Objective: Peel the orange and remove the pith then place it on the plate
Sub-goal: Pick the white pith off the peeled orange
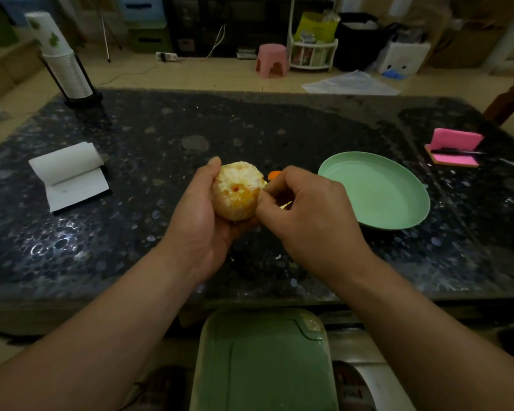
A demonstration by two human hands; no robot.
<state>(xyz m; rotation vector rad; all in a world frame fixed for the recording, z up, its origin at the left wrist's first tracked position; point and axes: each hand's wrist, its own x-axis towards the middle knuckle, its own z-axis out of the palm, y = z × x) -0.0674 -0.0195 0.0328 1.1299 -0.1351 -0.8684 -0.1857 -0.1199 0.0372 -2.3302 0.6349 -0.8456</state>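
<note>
My left hand (201, 221) holds the orange (237, 191) above the middle of the dark stone table, fingers curled under it and thumb up its left side. The fruit is peeled, pale with white pith over most of its surface. My right hand (306, 212) pinches at the orange's right edge with thumb and fingertips. A small piece of orange peel (274, 174) shows just behind those fingers. The light green plate (398, 215) lies to the right of my hands, with nothing on it.
A white notepad (72, 176) lies at the left, a stack of paper cups (63, 60) at the back left, pink sticky notes with a pen (454, 149) at the far right. A green bin lid (264, 363) sits below the table's near edge.
</note>
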